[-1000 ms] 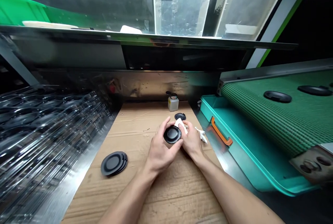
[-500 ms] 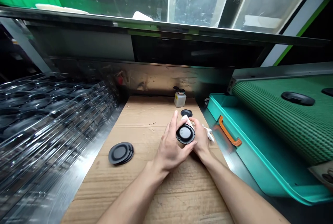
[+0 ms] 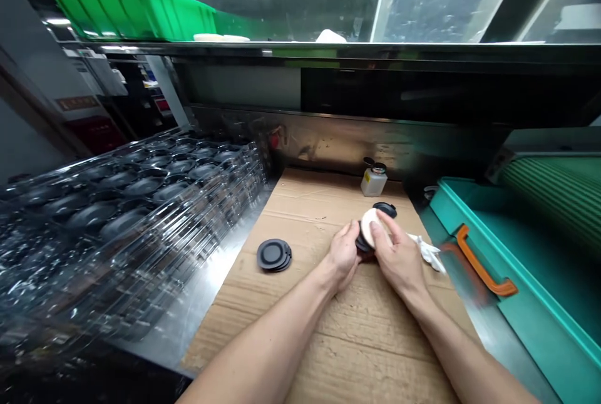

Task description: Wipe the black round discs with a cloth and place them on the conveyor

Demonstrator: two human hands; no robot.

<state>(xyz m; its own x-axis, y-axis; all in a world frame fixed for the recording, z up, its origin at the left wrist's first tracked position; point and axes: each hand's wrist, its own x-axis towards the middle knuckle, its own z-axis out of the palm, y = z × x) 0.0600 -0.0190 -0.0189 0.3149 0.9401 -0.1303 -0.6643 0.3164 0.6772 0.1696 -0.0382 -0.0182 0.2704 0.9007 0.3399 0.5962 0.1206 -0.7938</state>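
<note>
Over the cardboard sheet [image 3: 300, 216], my left hand [image 3: 345, 257] is closed on a black round plastic part [image 3: 361, 243], mostly hidden by fingers and pad. My right hand [image 3: 399, 260] pinches a white round pad [image 3: 370, 226] and holds it against the face of that part. Just behind them another black round piece [image 3: 385, 208] rests on the cardboard. A small stack of black discs [image 3: 273, 255] lies to the left. Beyond the hands stands a small translucent bottle [image 3: 374, 182] with a black top. Crumpled white material [image 3: 429, 253] sits right of my right hand.
Clear plastic trays [image 3: 201, 203] with round pockets are piled at left. On the right is a teal bin [image 3: 539, 310] with an orange handle [image 3: 483, 266], beside a green conveyor belt [image 3: 558, 197]. A shelf [image 3: 282, 50] above carries a green crate [image 3: 136, 12].
The view has swung left. The white piece in my right hand has come from behind the black part to its front, covering the face that was visible. My left fingers have closed in around the part.
</note>
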